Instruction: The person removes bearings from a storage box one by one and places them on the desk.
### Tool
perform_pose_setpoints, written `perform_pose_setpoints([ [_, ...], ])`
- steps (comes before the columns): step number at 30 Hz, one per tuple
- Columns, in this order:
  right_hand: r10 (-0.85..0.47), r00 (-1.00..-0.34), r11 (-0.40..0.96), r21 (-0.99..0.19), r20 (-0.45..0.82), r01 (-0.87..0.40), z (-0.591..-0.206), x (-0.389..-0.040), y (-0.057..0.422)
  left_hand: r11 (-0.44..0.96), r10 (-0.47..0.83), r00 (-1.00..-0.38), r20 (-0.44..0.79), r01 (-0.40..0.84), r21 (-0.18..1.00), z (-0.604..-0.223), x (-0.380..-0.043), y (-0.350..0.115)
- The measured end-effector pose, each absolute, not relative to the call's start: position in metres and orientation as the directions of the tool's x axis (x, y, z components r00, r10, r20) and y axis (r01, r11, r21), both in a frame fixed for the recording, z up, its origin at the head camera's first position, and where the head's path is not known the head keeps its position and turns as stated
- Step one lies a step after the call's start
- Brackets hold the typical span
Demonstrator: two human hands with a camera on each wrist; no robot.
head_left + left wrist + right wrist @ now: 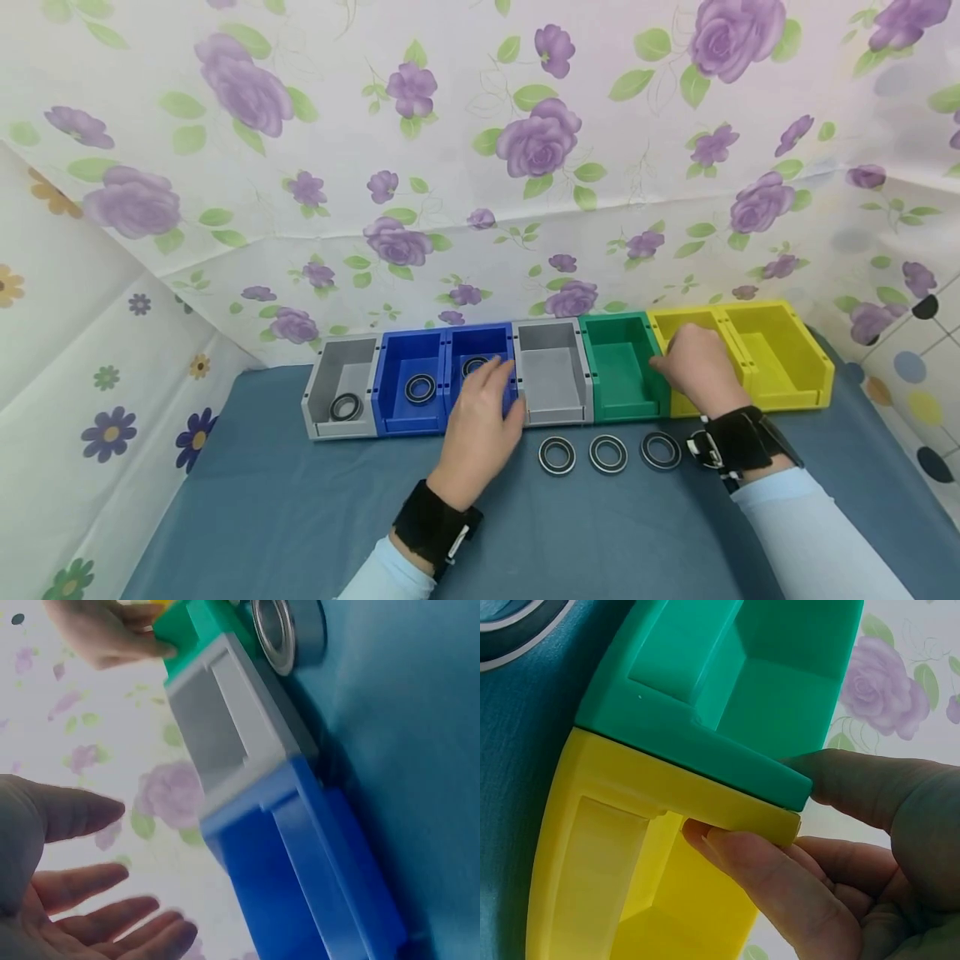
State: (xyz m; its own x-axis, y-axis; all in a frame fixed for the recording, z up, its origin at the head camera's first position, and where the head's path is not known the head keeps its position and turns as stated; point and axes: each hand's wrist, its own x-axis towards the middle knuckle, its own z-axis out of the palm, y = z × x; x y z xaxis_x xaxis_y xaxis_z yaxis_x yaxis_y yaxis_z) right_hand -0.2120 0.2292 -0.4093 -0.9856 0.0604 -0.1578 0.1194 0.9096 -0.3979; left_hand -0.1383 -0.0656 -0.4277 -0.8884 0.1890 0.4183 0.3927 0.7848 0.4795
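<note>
Head view: right fingers [681,345] pinch green bin [621,360] against yellow bin [684,405]; left fingers [480,382] spread.

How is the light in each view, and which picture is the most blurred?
Head: bright, bearings distinct; left wrist: dimmer and the most blurred, floral sheet hazy; right wrist: also dim, but green bin, yellow bin and right hand look clearer.

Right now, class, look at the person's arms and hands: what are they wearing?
The left hand and right hand wear no gloves. Each wrist has a wide black band, the left band and the right band, both with a small whitish piece. The left sleeve and right sleeve are plain light blue.
</note>
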Motion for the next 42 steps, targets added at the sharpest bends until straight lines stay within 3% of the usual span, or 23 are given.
perform_pose_setpoints([
  [12,0.062,-0.987,0.911,-0.395,-0.146,0.116,-0.411,-0.213,0.23,0.86,0.138,-0.911,0.39,0.305,0.408,-0.441,-0.171,-0.079],
  [34,0.047,-0.99,0.916,-0.39,-0.131,0.095,-0.413,-0.214,0.231,0.949,0.182,-0.97,0.163,0.216,0.23,-0.465,-0.2,-0.075],
  [42,0.042,-0.991,0.917,-0.39,-0.124,0.088,-0.412,-0.213,0.231,0.958,0.167,-0.982,0.086,0.183,0.222,-0.47,-0.204,-0.071],
])
